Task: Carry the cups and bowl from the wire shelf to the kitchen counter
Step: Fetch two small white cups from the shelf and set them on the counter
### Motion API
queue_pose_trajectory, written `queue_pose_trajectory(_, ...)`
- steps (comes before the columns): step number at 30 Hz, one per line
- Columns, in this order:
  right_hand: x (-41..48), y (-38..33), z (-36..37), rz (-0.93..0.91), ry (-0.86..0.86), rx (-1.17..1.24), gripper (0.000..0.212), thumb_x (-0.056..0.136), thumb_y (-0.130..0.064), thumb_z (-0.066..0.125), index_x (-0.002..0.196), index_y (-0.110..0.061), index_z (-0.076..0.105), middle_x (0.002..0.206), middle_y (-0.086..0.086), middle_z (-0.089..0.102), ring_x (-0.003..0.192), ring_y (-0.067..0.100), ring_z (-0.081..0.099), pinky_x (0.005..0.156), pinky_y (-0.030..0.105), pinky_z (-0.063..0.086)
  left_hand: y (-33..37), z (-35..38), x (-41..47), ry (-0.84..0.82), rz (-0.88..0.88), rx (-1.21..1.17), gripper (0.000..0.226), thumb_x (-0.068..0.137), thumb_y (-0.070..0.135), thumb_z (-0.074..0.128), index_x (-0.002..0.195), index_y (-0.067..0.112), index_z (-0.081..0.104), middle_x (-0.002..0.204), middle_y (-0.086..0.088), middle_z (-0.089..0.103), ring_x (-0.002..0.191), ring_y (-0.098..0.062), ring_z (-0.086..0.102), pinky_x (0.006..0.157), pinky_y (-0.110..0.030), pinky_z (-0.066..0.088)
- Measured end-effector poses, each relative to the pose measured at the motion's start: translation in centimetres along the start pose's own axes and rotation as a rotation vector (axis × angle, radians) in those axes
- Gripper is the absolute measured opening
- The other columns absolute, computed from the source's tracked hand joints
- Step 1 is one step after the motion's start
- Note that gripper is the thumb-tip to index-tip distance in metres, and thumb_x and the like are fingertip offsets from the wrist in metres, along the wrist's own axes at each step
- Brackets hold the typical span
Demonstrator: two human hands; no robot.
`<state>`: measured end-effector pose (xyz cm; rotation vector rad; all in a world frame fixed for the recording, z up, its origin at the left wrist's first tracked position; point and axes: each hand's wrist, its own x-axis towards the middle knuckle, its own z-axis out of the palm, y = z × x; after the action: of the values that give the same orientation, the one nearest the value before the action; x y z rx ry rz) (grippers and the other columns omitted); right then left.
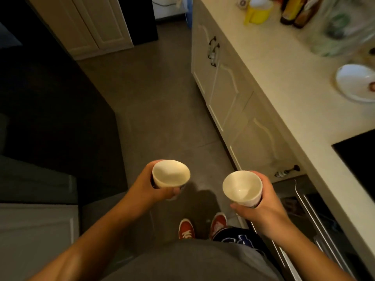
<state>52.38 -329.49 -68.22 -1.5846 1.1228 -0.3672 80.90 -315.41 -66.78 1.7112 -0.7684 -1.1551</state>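
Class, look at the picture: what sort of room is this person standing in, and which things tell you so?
Most likely a home kitchen: a long counter over cream cabinet doors, a black cooktop set into it, and bottles standing at its far end.

Counter [284, 82] right, bowl [354, 82] on it — perhaps bottles [294, 11] behind

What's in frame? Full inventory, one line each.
small ceramic cups: 2, cream, one in each hand, above the floor
shallow round bowl: 1, white, on counter, right edge
plastic jug: 1, yellow, counter's far end
glass bottles: at least 2, dark, beside jug
stone counter: 1, beige, right
flat cooktop: 1, black, set in counter
canvas shoes: 2, red, on grey floor
left hand: holds left cup
right hand: holds right cup
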Motion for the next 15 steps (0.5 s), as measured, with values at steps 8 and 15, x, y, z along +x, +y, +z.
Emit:
queue_pose_trajectory(8, 11.4, -2.4, -3.3, -0.017, -0.008, -0.026, 0.092, 0.039, -0.058, 0.089, 0.117, -0.058, 0.041, 0.111, -0.034, 0.056, 0.101, -0.015, 0.056, 0.066, 0.006, 0.050, 4.1, 0.1, 12.6, 0.009, -0.031, -0.016, 0.074, 0.062, 0.032, 0.088, 0.123, 0.041, 0.048, 0.114, 0.018, 0.064, 0.108, 0.002, 0.060, 0.073, -0.010, 0.053)
queue_pose_trajectory(15, 24.9, -7.3, -4.0, -0.140, -0.125, -0.053, 0.087, 0.047, -0.042, 0.086, 0.123, -0.030, 0.045, 0.117, -0.009, 0.057, 0.107, 0.000, 0.057, 0.075, 0.004, 0.048, 8.1, -2.0, 20.5, 0.086, -0.059, -0.058, 0.082, 0.057, 0.035, 0.090, 0.128, 0.034, 0.048, 0.115, 0.018, 0.065, 0.111, -0.004, 0.061, 0.078, -0.014, 0.053)
